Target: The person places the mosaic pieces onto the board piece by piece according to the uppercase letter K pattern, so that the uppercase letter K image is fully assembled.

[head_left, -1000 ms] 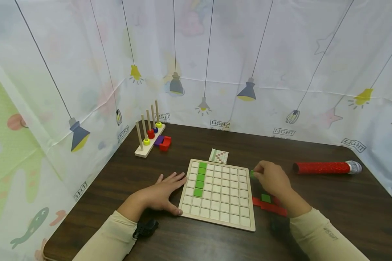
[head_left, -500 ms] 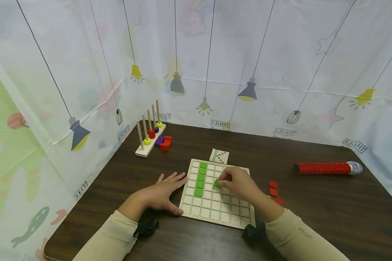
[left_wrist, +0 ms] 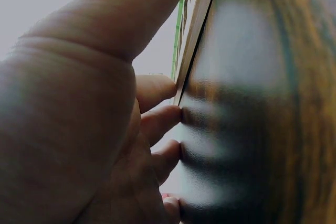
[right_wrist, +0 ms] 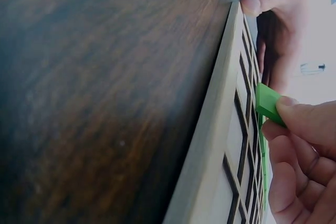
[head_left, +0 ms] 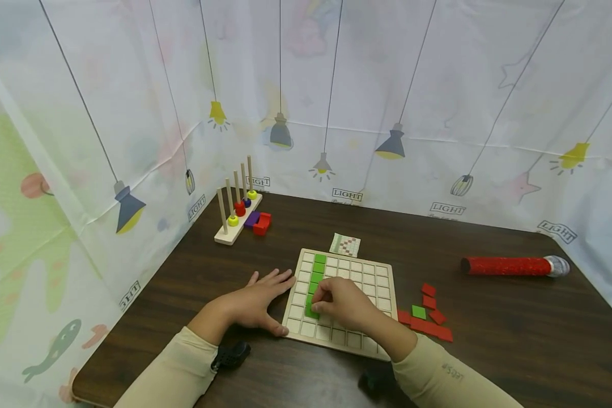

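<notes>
A square wooden grid board (head_left: pixel 382 300) with pale cells lies on the dark table. A column of green tiles (head_left: pixel 317 277) fills cells near its left side. My right hand (head_left: pixel 344 303) pinches a green square tile (right_wrist: pixel 268 102) between thumb and fingers, tilted close over the lower end of that column. My left hand (head_left: pixel 252 303) rests at the board's left edge, fingers spread, its thumb at the near left corner. In the left wrist view its fingertips (left_wrist: pixel 173 114) touch the table beside the board's rim.
Several red tiles (head_left: pixel 430 327) and one green tile (head_left: pixel 419 311) lie right of the board. Behind it is a small pattern card (head_left: pixel 345 245). A peg stacker (head_left: pixel 237 221) with rings, red and purple blocks (head_left: pixel 262 224) and a red toy microphone (head_left: pixel 507 266) stand farther off.
My right hand has brought the green tile from beside the red tiles, leftward across the board to the green column. My left hand has stayed at the board's edge.
</notes>
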`<state>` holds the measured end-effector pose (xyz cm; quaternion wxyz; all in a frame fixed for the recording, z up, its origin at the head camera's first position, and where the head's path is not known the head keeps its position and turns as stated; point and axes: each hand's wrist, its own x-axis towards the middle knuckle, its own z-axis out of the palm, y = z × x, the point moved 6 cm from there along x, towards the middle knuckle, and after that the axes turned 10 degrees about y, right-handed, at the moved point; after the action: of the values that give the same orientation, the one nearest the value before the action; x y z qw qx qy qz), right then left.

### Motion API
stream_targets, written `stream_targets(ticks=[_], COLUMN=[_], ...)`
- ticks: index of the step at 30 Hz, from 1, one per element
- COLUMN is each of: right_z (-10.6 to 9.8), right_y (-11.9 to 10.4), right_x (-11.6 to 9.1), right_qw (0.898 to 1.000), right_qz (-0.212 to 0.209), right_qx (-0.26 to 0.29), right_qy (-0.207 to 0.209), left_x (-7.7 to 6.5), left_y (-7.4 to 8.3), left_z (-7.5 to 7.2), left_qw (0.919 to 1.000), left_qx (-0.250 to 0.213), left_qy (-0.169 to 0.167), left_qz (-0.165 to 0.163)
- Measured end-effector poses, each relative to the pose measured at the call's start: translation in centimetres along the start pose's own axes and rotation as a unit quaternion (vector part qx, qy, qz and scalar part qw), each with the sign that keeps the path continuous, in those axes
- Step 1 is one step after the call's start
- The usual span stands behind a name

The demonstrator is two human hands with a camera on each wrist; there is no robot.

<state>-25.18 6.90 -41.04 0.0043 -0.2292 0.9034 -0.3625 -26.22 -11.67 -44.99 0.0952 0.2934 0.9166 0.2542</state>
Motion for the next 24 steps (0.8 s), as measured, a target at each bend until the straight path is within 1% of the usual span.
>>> stream_targets(ticks=[9, 13, 16, 18, 21, 24], right_z=[0.5, 0.6, 0.8, 0.9, 1.0, 1.2], right_y=[0.1, -0.5, -0.9, -1.2, -1.5, -1.7], right_x=[0.1, -0.5, -0.9, -1.1, -1.3, -1.6], right_qw=[1.000, 0.998, 0.992, 0.988, 0.982, 0.977], right_qz=[-0.020, -0.024, -0.036, -0.050, -0.072, -0.091], right_qx=[-0.009, -0.064, -0.123, -0.148, -0.173, -0.191], right_qy=[-0.007, -0.008, -0.004, 0.002, 0.010, 0.004], left_x=[0.1, 0.1, 0.0, 0.0, 0.0, 0.0], left_y=[-0.1, 0.0, 0.1, 0.1, 0.2, 0.2], left_z=[0.0, 0.0, -0.1, -0.1, -0.1, -0.1], left_qw=[1.0000, 1.0000, 1.0000, 1.0000, 1.0000, 1.0000], left_qx=[0.001, -0.003, -0.006, -0.007, -0.006, -0.006], left_qy=[0.001, 0.002, 0.002, 0.002, 0.001, -0.001], left_qz=[0.000, 0.000, 0.001, 0.002, 0.003, 0.002])
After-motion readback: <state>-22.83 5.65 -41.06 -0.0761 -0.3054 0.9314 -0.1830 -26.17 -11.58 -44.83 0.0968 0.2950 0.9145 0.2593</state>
